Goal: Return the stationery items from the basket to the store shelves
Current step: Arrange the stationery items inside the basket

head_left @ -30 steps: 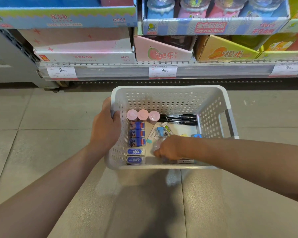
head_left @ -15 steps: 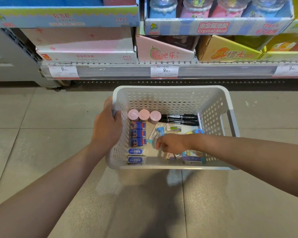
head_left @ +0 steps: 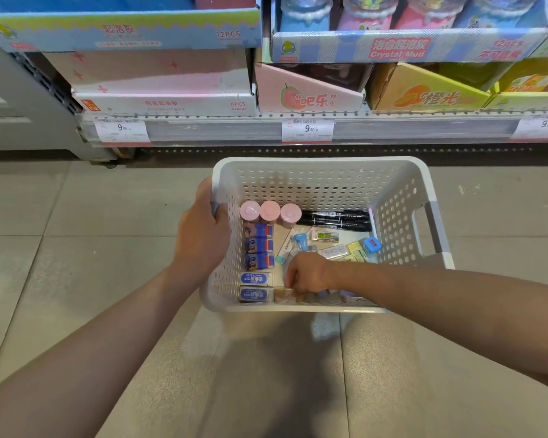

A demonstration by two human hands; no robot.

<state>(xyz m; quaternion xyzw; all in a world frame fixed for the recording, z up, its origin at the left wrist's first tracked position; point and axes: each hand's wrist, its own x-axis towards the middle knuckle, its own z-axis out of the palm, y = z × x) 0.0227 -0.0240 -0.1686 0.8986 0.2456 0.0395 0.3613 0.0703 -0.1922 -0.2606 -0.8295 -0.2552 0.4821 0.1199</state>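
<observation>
A white perforated basket [head_left: 323,181] hangs above the tiled floor. My left hand [head_left: 203,235] grips its left handle. Inside stand three pink-capped tubes [head_left: 269,211] next to black markers [head_left: 336,220], with blue eraser packs [head_left: 257,246] and white-blue erasers [head_left: 256,278] along the left wall. Small sharpeners [head_left: 300,242] and packets [head_left: 336,251] lie in the middle. My right hand [head_left: 307,273] reaches down near the basket's front wall, fingers curled over small packets [head_left: 285,294] there; what the fingers hold is hidden.
A store shelf [head_left: 234,128] with price tags [head_left: 307,129] runs across the back. On it stand display boxes: a pink one [head_left: 307,96], an orange one [head_left: 424,93] and a white-pink one [head_left: 165,83]. Grey floor tiles [head_left: 76,248] surround the basket.
My right hand moved from the basket's middle back toward the front wall. My left hand kept its grip on the handle and the basket stayed almost still.
</observation>
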